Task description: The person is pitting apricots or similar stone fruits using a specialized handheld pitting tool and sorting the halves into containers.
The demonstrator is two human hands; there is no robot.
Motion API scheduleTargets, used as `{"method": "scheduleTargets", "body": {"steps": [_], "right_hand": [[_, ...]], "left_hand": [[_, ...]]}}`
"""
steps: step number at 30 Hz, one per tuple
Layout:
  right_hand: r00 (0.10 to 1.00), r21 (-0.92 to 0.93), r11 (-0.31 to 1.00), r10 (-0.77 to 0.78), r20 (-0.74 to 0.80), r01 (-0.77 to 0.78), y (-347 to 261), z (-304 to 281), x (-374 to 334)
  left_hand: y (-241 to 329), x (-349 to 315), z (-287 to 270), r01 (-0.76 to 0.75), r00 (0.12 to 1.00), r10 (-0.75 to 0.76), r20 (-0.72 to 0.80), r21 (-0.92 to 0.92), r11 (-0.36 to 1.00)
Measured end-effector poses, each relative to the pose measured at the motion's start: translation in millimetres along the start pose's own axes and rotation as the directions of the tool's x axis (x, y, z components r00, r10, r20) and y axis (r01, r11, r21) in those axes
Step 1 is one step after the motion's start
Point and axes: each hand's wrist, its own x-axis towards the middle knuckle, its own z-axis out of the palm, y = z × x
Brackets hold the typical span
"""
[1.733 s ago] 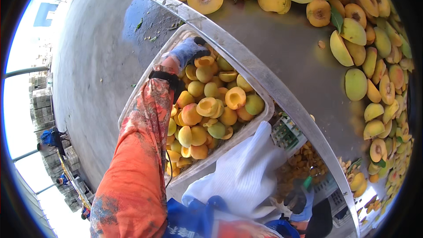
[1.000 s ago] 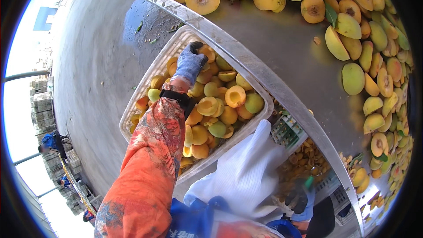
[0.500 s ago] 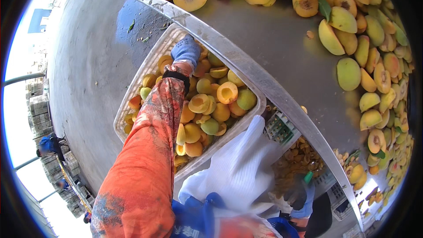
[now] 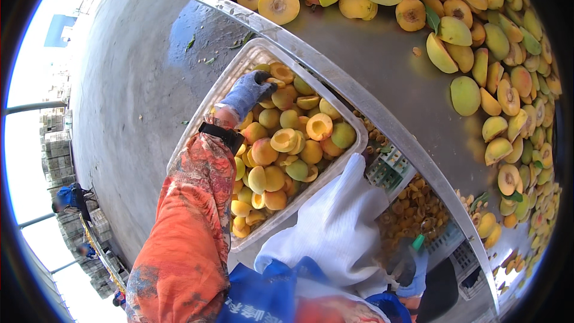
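Note:
My left hand, in a blue-grey glove with dark fingertips, reaches over a pale plastic crate filled with halved yellow peaches. Its fingers are bent and apart, touching peach halves near the crate's far left side; what lies under the palm is hidden. At the lower right, my right hand wears a similar light blue glove. It is closed around a small tool with a green handle, whose working end is hard to make out. White ribbed cloth hangs between the two arms.
A metal table with a raised edge curves past the crate, bearing many peach halves and some leaves. Below it, a green crate stands by a heap of small yellow-brown pieces. People and stacked crates appear far left.
My left hand has drawn back from the crate's far corner toward its left side, baring more peaches, and its fingers now show. My right hand still holds the green-handled tool.

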Motion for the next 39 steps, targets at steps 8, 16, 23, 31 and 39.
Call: {"method": "scheduleTargets", "body": {"steps": [8,16,23,31,39], "right_hand": [[0.993,0.013,0.994,-0.105,-0.053,0.106,32,-16,15],[0.998,-0.041,0.998,-0.056,-0.002,0.056,17,4,9],[1.0,-0.042,0.999,0.021,-0.019,-0.022,17,-8,13],[0.995,-0.049,0.995,-0.091,-0.042,0.089,38,-4,30],[0.999,0.018,1.0,0.001,-0.047,0.0,28,-4,24]], "left_hand": [[9,48,-11,0.161,0.944,0.058,-0.326,0.605,0.78],[8,54,11,0.194,0.931,0.111,-0.347,0.73,0.655],[-2,53,10,0.063,0.879,0.354,-0.32,0.814,0.578],[-22,28,0,0.014,0.987,-0.018,-0.157,-0.026,1.0],[-7,62,18,0.1,0.953,0.059,-0.298,0.492,0.865]]}}
